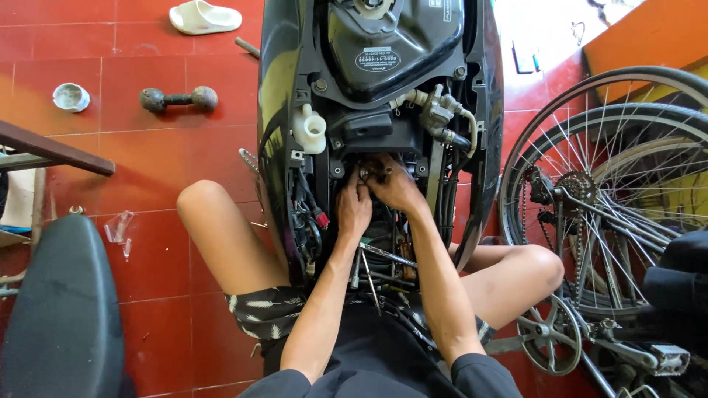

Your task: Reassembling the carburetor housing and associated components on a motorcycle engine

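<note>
Working at frame centre, your left hand [354, 208] and right hand [397, 188] pinch together on a small fitting [375, 171] inside the stripped scooter body [383, 110]; freeing it likely demands steady grip.

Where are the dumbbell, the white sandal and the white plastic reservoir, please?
dumbbell [179, 99], head view, on its handle.
white sandal [203, 18], head view, on its strap.
white plastic reservoir [310, 130], head view, on its body.
</note>
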